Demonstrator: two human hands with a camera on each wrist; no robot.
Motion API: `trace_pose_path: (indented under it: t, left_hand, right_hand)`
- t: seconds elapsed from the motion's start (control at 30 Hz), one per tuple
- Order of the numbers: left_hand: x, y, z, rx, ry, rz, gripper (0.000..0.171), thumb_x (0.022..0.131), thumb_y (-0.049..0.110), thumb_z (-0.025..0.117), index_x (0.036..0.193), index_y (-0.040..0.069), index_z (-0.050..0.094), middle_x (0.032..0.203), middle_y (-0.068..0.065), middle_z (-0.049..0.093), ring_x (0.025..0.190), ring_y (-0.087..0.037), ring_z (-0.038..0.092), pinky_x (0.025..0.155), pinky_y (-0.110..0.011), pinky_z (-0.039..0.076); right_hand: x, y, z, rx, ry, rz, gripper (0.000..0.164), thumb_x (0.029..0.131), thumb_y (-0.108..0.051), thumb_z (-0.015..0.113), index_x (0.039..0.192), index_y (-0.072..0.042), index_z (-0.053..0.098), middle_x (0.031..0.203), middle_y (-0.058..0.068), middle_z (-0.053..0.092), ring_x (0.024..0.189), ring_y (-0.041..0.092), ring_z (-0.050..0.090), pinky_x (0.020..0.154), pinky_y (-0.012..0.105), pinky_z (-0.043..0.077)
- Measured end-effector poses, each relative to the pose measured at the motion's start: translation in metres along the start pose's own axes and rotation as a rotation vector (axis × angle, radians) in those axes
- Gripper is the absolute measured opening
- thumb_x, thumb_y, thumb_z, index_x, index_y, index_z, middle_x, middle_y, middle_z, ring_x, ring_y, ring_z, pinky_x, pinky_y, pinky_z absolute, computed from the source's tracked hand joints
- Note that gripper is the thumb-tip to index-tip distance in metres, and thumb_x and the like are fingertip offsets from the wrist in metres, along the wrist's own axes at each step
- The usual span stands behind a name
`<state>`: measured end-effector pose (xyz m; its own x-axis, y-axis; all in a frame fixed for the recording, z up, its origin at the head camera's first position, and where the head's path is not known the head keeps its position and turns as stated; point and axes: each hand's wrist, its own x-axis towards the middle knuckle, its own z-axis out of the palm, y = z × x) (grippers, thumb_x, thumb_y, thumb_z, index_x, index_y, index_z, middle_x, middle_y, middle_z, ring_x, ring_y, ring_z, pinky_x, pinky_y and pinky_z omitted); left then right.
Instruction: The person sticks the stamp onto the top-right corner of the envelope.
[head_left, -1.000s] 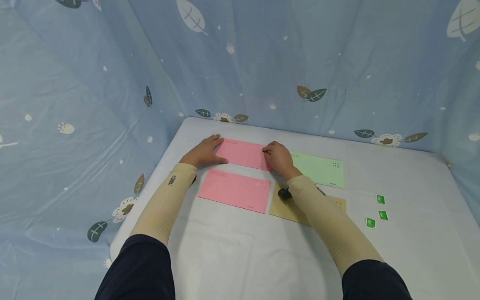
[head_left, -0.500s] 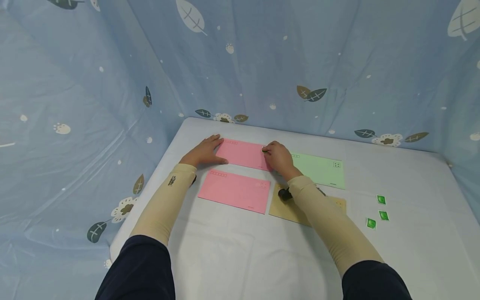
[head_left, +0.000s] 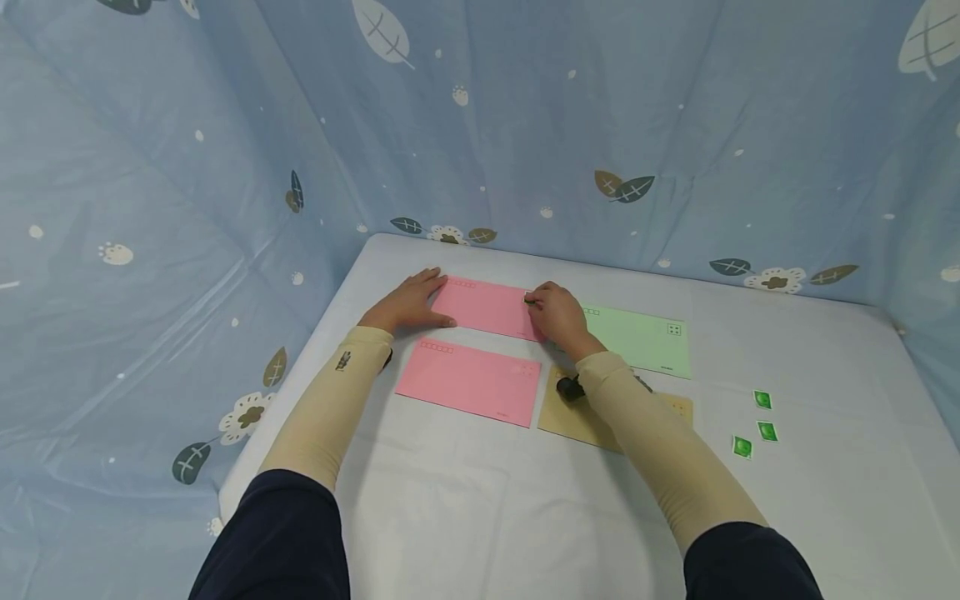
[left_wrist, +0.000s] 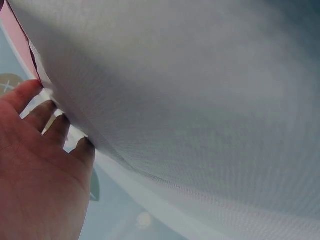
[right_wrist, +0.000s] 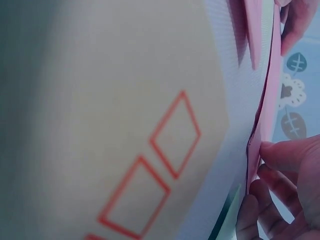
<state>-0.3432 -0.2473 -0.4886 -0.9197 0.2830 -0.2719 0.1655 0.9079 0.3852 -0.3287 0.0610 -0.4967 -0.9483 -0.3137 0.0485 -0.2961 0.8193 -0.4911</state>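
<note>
The far pink envelope lies flat on the white table between my two hands. My left hand rests spread at its left end, thumb along the near edge and fingertips at the far corner. In the left wrist view the fingers reach down to the table. At the envelope's upper right corner, my right hand pinches a small green stamp, mostly covered by the fingertips. The right wrist view shows thumb and forefinger together close over the pink paper; the stamp is hidden there.
A second pink envelope lies nearer. A tan envelope is partly under my right forearm, and a green envelope lies right of my right hand. Loose green stamps lie farther right. A blue patterned curtain borders the table.
</note>
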Motion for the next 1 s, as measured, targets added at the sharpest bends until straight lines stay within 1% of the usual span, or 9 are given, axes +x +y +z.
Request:
trace_pose_path:
  t: [0.43,0.57,0.8,1.0]
  left_hand:
    - [-0.0015,0.0007,0.0015,-0.007,0.014,-0.011,0.108,0.08,0.062,0.078,0.164,0.018,0.025,0.171,-0.002,0.01,0.157,-0.03,0.004,0.125,-0.051,0.012]
    - [-0.0021,0.001,0.0021,-0.004,0.009,-0.013,0.108,0.081,0.062,0.078,0.164,0.017,0.025,0.171,-0.002,0.01,0.157,-0.029,0.004,0.126,-0.051,0.012]
    - [-0.0016,-0.0006,0.0028,-0.005,0.013,-0.005,0.108,0.081,0.06,0.078,0.164,0.016,0.025,0.171,-0.004,0.01,0.157,-0.031,0.005,0.125,-0.051,0.012]
    - [-0.0016,-0.0011,0.0034,-0.003,0.014,0.0,0.108,0.081,0.061,0.078,0.163,0.016,0.025,0.171,-0.004,0.01,0.157,-0.032,0.005,0.125,-0.052,0.012]
  right_hand:
    - [-0.0012,0.0001,0.0009,0.024,0.017,0.001,0.026,0.1,-0.013,0.065,0.122,-0.006,0.074,0.129,0.015,0.062,0.112,0.031,0.064,0.095,0.043,0.054]
    - [-0.0018,0.0001,0.0011,0.029,0.015,-0.001,0.025,0.1,-0.013,0.065,0.123,-0.005,0.074,0.129,0.014,0.061,0.11,0.03,0.064,0.093,0.043,0.054]
    - [-0.0026,-0.0004,0.002,0.045,0.04,0.0,0.024,0.099,-0.012,0.066,0.12,-0.005,0.074,0.127,0.015,0.062,0.105,0.028,0.064,0.092,0.043,0.054]
    - [-0.0037,-0.0008,0.0022,0.043,0.024,0.01,0.025,0.099,-0.013,0.065,0.121,-0.007,0.075,0.127,0.013,0.064,0.106,0.029,0.064,0.091,0.042,0.054]
